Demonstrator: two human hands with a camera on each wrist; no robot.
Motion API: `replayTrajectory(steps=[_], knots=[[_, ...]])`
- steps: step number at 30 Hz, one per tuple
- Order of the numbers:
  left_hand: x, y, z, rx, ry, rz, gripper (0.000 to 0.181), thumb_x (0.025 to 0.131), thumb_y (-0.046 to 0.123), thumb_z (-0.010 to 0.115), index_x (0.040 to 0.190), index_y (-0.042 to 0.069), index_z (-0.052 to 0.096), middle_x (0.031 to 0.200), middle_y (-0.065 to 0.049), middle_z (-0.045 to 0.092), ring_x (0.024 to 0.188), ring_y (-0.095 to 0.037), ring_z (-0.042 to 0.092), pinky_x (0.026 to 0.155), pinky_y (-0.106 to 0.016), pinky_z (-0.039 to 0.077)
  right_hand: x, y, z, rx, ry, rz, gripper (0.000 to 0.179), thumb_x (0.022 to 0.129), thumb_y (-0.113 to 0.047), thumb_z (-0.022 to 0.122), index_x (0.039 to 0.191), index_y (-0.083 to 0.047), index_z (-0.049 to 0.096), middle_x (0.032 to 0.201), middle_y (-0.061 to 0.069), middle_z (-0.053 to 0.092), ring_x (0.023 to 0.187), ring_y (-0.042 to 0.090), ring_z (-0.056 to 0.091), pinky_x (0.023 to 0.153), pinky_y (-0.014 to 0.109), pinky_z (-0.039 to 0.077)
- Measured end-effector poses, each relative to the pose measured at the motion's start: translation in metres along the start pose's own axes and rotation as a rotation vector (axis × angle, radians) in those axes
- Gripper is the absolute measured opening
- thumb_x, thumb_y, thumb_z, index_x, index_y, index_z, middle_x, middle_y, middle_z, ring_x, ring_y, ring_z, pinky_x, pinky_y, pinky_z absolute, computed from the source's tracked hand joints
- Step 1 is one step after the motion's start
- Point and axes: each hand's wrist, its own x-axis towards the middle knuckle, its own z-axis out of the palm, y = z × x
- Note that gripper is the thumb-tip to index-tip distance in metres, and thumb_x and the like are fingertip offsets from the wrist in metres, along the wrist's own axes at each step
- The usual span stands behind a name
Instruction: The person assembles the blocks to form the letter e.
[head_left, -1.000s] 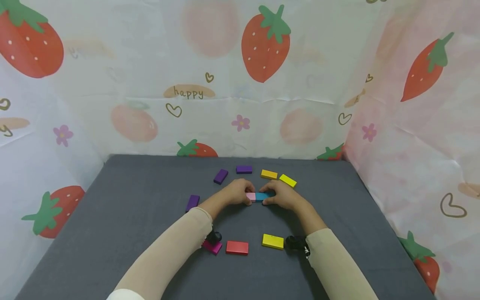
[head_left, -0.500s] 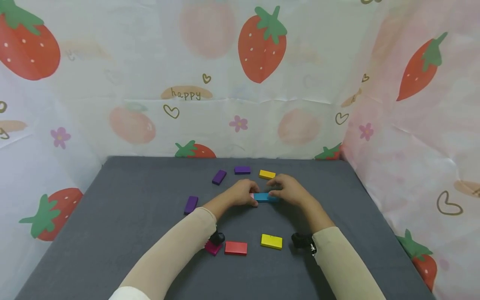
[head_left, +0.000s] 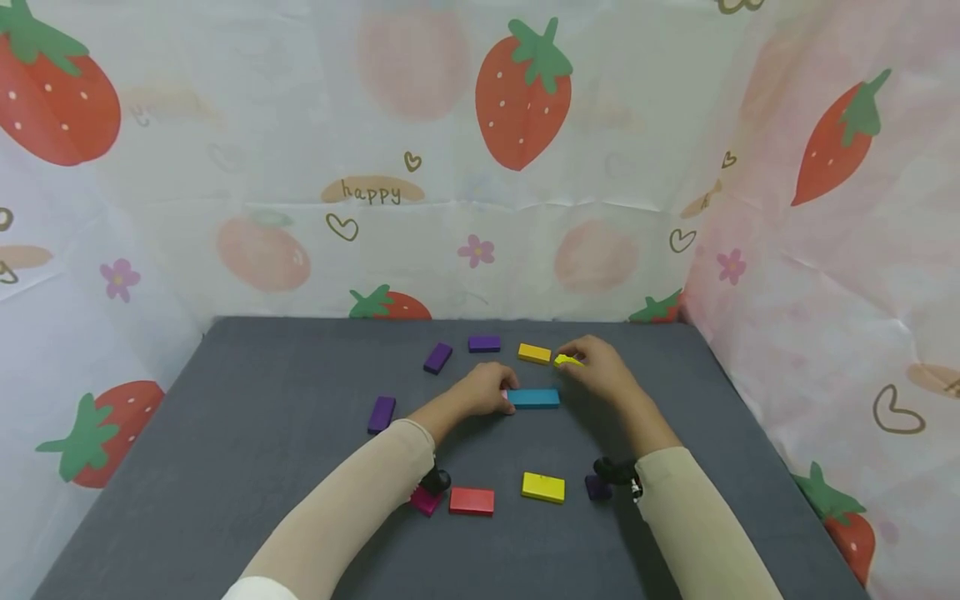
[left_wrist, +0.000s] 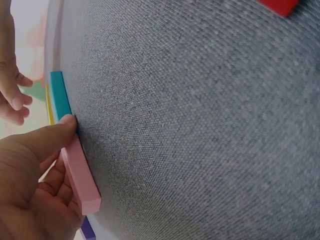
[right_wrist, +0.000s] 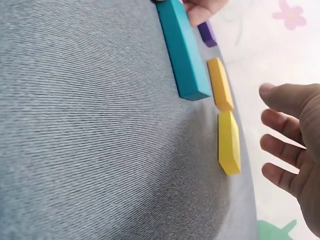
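Observation:
My left hand (head_left: 477,389) pinches the pink block (left_wrist: 82,177) where it meets the blue block (head_left: 534,399). The thumb lies at the joint, and the other fingers are behind. In the head view, that hand hides most of the pink block. The two blocks lie end to end on the grey cloth. Over the far yellow block (right_wrist: 229,142) hovers my right hand (head_left: 602,373), empty, its fingers relaxed and spread. The right wrist view shows a gap between hand and block. An orange-yellow block (head_left: 534,353) lies just left of that yellow one.
Around them lie purple blocks, at the back (head_left: 484,343), back left (head_left: 438,358) and left (head_left: 382,414). Nearer are a magenta block (head_left: 425,501), a red block (head_left: 472,502), another yellow block (head_left: 543,487) and a dark block (head_left: 597,488) by the right wrist. Patterned cloth walls enclose the table.
My right hand has let go of the blue block and moved back and right, over the far yellow block. The left hand keeps its hold on the pink block.

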Motion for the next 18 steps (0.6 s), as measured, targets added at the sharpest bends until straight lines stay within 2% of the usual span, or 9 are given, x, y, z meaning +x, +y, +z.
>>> replayTrajectory(steps=[10, 18], knots=[[0.0, -0.001, 0.003, -0.011, 0.015, -0.012, 0.031, 0.084, 0.015, 0.086, 0.112, 0.01, 0.074, 0.104, -0.003, 0.07, 0.089, -0.013, 0.06, 0.085, -0.033, 0.053, 0.01, 0.005, 0.002, -0.027, 0.043, 0.094, 0.037, 0.102, -0.023, 0.066, 0.135, -0.007, 0.066, 0.134, 0.016, 0.059, 0.121, 0.037, 0.056, 0.098, 0.054, 0.05], [-0.002, 0.0, 0.002, -0.033, 0.006, -0.028, 0.031, 0.084, 0.014, 0.086, 0.112, 0.009, 0.074, 0.102, -0.002, 0.071, 0.087, -0.013, 0.059, 0.082, -0.032, 0.053, 0.017, 0.014, 0.008, -0.005, 0.007, 0.198, 0.043, 0.101, -0.026, 0.067, 0.139, -0.007, 0.062, 0.14, 0.02, 0.054, 0.125, 0.039, 0.056, 0.098, 0.054, 0.05]])
